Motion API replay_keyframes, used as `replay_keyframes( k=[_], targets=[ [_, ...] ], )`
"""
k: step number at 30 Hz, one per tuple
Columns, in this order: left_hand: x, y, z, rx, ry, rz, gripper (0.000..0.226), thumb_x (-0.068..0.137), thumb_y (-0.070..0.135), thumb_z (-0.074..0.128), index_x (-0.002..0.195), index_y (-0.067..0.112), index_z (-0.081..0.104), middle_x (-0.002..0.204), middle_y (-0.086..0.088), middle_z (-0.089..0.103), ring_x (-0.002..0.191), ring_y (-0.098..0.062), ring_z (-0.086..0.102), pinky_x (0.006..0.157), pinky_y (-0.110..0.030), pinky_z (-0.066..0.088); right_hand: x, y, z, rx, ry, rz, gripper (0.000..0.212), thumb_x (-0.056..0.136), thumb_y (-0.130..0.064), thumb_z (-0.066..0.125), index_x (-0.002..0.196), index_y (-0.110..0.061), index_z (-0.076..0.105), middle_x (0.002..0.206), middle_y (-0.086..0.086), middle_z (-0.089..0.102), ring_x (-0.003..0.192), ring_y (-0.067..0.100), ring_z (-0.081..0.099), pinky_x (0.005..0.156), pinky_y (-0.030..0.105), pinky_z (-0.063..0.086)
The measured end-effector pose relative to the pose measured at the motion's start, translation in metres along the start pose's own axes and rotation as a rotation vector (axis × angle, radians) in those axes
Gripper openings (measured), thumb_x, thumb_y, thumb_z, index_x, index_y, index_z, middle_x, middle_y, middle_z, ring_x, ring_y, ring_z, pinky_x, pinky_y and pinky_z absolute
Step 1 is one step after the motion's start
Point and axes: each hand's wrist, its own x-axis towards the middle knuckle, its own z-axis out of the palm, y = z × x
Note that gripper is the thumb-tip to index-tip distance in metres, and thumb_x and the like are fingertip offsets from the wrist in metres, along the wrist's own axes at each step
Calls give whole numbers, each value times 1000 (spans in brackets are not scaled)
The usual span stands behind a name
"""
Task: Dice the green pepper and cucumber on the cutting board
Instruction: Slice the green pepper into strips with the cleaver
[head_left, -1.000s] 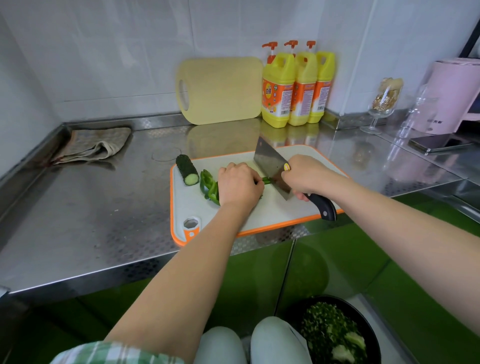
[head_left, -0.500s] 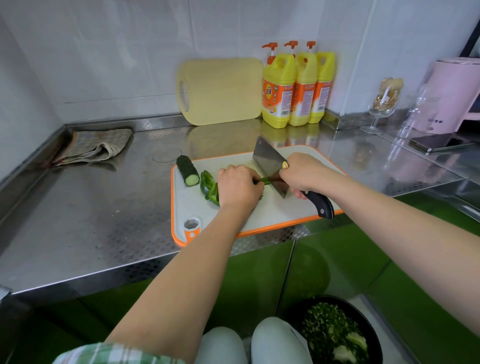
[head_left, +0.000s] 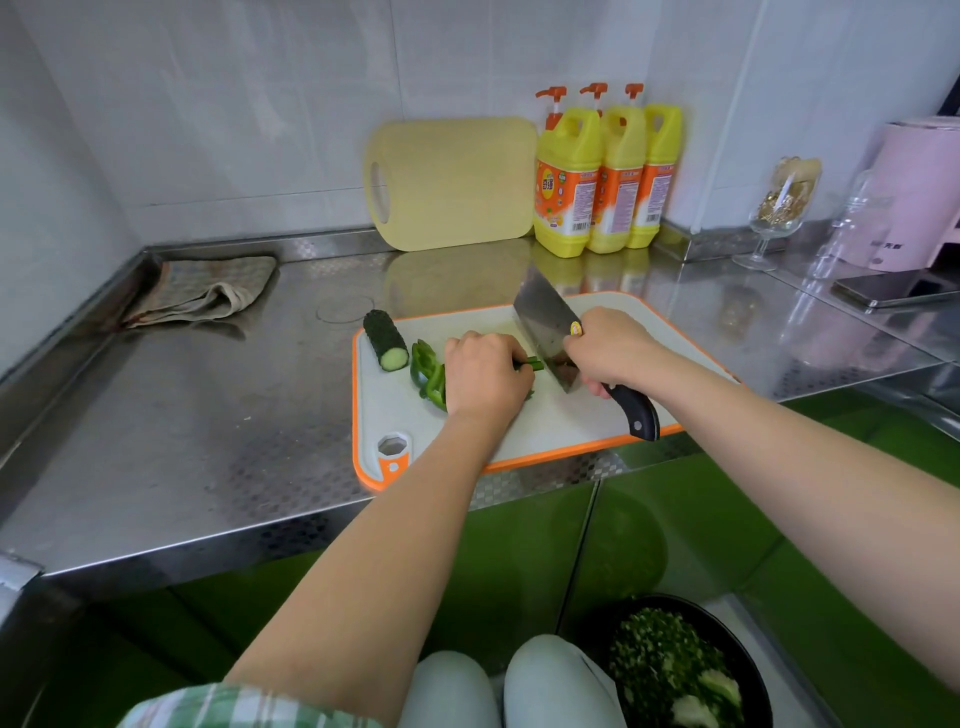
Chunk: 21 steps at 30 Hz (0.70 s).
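A white cutting board (head_left: 550, 431) with an orange rim lies on the steel counter. On its left end sits a dark cucumber piece (head_left: 385, 339) with its cut face toward me. Green pepper strips (head_left: 427, 374) lie beside it. My left hand (head_left: 485, 371), fingers curled, holds down pepper strips whose ends stick out toward the blade. My right hand (head_left: 610, 347) grips the black handle of a cleaver (head_left: 545, 325), its blade standing on the board just right of the left hand.
A wooden board (head_left: 452, 182) leans on the wall beside three yellow detergent bottles (head_left: 608, 171). A folded cloth (head_left: 202, 291) lies at the back left. A glass (head_left: 779, 208), a phone (head_left: 893, 288) and a pink appliance (head_left: 919, 192) stand right. A black bowl of chopped greens (head_left: 670, 670) sits below.
The cleaver has shifted slightly left toward my left hand, staying on the pepper. Both hands keep their hold.
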Motion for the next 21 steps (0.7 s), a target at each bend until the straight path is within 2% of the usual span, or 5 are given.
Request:
replay_keyframes(
  k=[4,10,12,17,21],
  targets=[
    [0,1,1,3,-5,-7,18,81,24,62,93,25,76,89,-3,72,94,-29,56,84,-35,33,-9,-9,-6,-146,-115,-6,30,85,2,45,59,-1,58,31,1,50,44,20,50,50,23,42],
    [-1,1,-1,0,-11,-11,19,81,24,62,91,24,77,87,-4,71,92,-28,56,83,-35,33,-9,-22,-1,-153,-109,46,33,83,2,59,51,-5,54,21,-2,39,49,21,51,53,26,44],
    [-1,1,-2,0,-15,-8,19,81,23,61,92,24,77,88,-5,72,93,-29,56,83,-35,33,-3,-15,6,7,-69,55,32,88,-1,52,56,-5,51,22,-3,41,46,21,51,48,24,43],
    [3,-1,-7,-33,-69,0,19,81,22,61,92,24,76,91,-2,72,97,-29,56,84,-35,36,-1,-1,5,107,56,7,41,96,-14,39,60,-2,54,47,10,57,46,26,55,65,31,55],
    [9,-2,-15,171,-124,62,28,82,31,62,109,27,69,102,1,68,111,-28,46,85,-36,32,-5,-8,-6,23,-21,-33,28,94,-8,42,71,0,55,46,7,56,46,20,52,49,23,44]
  ],
)
